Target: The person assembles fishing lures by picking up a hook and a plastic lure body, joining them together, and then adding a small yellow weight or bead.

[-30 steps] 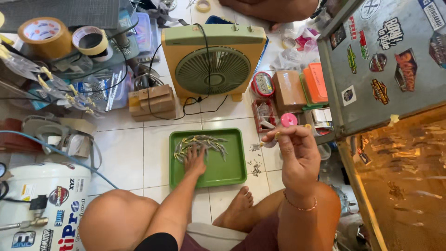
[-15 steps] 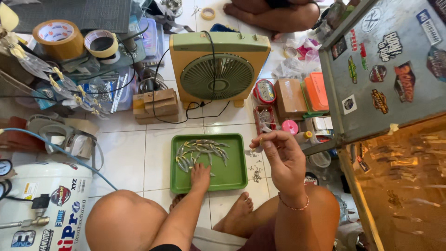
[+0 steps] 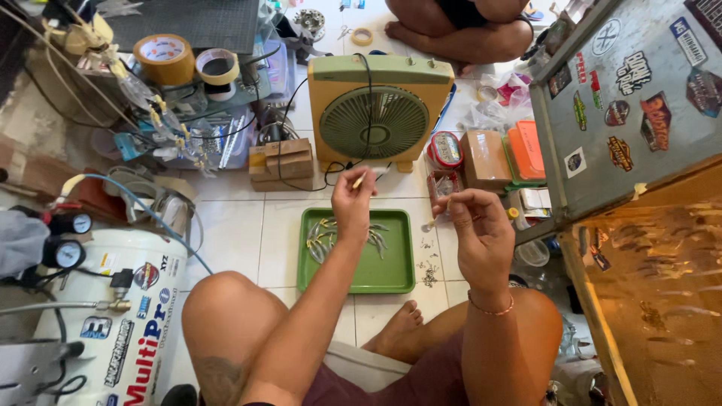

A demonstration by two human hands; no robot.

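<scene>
Lure, small and pale, sits pinched between left hand fingertips above the green tray; right hand fingers pinch a thin hook.

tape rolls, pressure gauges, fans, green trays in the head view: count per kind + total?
Tape rolls: 3 (brown roll, white roll, small roll)
Pressure gauges: 2 (upper gauge, lower gauge)
Fans: 1 (box fan)
Green trays: 1 (tray)
Total: 7

Bare arms, no sleeves or gloves here. Right hand has a thin beaded bracelet at the wrist. Dark maroon shorts, bare feet, left hand plain.
</scene>
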